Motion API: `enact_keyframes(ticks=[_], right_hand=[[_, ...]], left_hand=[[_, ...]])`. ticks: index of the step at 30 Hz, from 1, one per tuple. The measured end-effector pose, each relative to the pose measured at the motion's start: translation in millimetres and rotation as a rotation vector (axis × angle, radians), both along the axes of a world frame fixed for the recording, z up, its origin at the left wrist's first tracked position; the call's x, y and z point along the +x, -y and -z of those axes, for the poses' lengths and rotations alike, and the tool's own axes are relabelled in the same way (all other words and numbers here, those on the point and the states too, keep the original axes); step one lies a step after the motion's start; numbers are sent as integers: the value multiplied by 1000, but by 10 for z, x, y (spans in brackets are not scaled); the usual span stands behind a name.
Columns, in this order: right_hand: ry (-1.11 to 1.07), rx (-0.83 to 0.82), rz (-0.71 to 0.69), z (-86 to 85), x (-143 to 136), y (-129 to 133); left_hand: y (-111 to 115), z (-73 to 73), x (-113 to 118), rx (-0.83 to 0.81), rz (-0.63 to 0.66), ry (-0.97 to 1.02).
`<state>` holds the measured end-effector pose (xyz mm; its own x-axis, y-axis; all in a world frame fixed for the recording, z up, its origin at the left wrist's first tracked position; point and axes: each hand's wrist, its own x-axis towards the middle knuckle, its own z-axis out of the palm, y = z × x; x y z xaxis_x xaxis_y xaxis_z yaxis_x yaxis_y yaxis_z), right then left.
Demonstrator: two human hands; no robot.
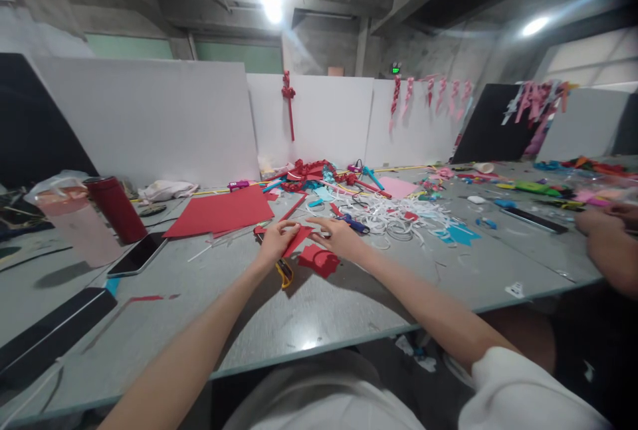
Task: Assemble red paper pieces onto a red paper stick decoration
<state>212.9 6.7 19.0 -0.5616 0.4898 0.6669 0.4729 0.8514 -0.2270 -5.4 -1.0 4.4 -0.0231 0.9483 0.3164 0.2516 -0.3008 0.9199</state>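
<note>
My left hand pinches a small folded piece of red paper between thumb and fingers, a little above the table. Across from it, my right hand has its fingers curved apart at the paper's right edge; whether they touch it I cannot tell. Below the hands lies a cut red paper shape with a jagged outline. A utility knife with a yellow end rests by my left hand, partly hidden under it. Beyond my right fingers is a dark blue tool, its kind unclear.
Red paper sheets lie to the left, near a phone, a red flask and a pink-and-clear bottle. White paper strips are heaped at the right. A co-worker's hands are at the far right.
</note>
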Motion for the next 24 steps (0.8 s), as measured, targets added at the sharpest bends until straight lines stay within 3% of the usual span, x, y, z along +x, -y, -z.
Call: enact_keyframes(ticks=[5,9,12,20,24], right_hand=[[-1,104,-4,49,16,-92],[-68,157,149,7,75,-103],[-77,189,216,-25,114,-100],[166,118,-25,-137,118,114],[157,136,-79,-165,81,177]], left_hand=[[55,-24,42,-139,181,126],[91,-89,7,-305,298,355],[84,-121,-34,-377,328,417],[-84,-28,-169,79,-134,174],[-111,10,-153,141,-128,15]])
